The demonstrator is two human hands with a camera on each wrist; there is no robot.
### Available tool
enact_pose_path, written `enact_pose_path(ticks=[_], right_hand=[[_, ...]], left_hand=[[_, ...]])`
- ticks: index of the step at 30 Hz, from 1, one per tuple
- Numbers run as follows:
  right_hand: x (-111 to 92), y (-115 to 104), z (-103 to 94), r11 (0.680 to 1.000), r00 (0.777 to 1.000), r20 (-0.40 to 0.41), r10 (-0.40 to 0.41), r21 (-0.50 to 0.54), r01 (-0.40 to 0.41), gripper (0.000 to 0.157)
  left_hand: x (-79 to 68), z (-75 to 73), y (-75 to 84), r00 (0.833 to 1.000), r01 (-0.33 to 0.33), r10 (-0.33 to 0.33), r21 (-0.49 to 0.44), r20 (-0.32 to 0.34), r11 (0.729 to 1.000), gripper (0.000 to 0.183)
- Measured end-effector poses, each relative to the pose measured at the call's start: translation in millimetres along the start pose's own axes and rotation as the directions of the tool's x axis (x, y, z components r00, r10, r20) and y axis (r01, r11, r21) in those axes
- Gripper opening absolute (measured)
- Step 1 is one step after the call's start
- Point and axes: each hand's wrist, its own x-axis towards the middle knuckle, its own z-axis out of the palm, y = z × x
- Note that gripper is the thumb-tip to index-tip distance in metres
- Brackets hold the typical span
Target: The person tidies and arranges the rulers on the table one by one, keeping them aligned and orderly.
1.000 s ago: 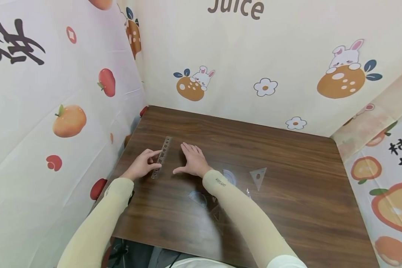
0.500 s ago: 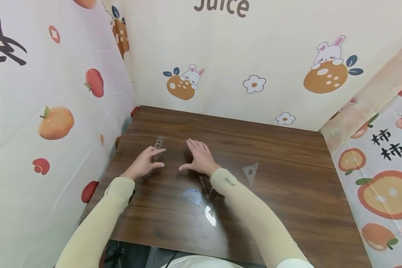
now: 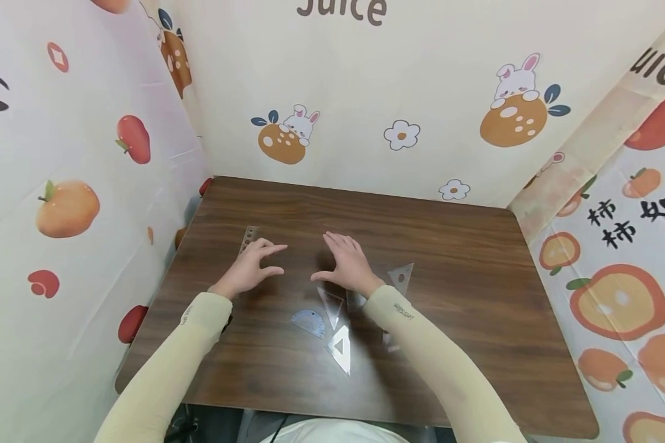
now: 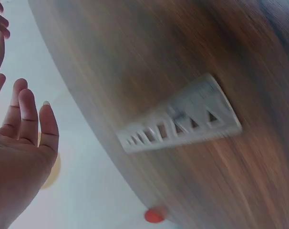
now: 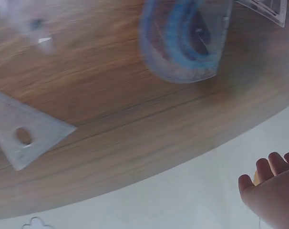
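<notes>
My left hand (image 3: pixel 249 266) hovers over the left part of the table, fingers extended and thumb apart, holding nothing. A clear stencil ruler (image 4: pixel 182 119) with cut-out shapes lies on the wood beside it; in the head view the hand hides its near part. To the right, my right hand (image 3: pixel 348 264) is likewise spread and holds nothing. Just nearer than that hand lie a thin clear set square (image 3: pixel 331 306), a bright set square (image 3: pixel 340 351) and a bluish protractor (image 3: pixel 308 322). Past the right wrist is a set square with an oval hole (image 3: pixel 401 277).
Another clear piece (image 3: pixel 390 343) is partly covered by the right forearm. In the right wrist view a blue-scaled protractor (image 5: pixel 178 52) lies on the wood. The brown table (image 3: pixel 476 295) meets printed cloth walls (image 3: pixel 343 166) at the back and sides.
My left hand has come off the ruler and moved right, leaving it lying on the table. The right hand has also shifted right. The head view has turned slightly right.
</notes>
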Motion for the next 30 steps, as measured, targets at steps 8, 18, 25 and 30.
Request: enact_pose_path(ticks=[8, 18, 25, 30], right_hand=[[-41.8, 23.6, -14.8, 0.988, 0.988, -0.019, 0.152, 0.004, -0.152, 0.102], [-85.9, 38.5, -4.7, 0.964, 0.963, -0.063, 0.263, 0.048, -0.260, 0.096], [-110.9, 40.9, 14.4, 0.954, 0.948, -0.108, 0.301, 0.017, -0.301, 0.095], [-122.2, 40.0, 25.8, 0.950, 0.940, -0.140, 0.311, 0.018, -0.312, 0.094]], left_hand=[[21.9, 28.1, 27.0, 0.997, -0.081, 0.081, 0.020, 0.019, 0.997, 0.059], [53.7, 65.1, 53.9, 0.978, -0.187, 0.178, 0.076, 0.111, 0.980, 0.057], [69.3, 88.8, 60.0, 0.963, -0.229, 0.206, 0.123, 0.175, 0.966, 0.055], [78.7, 105.5, 62.8, 0.946, -0.270, 0.226, 0.179, 0.230, 0.946, 0.054]])
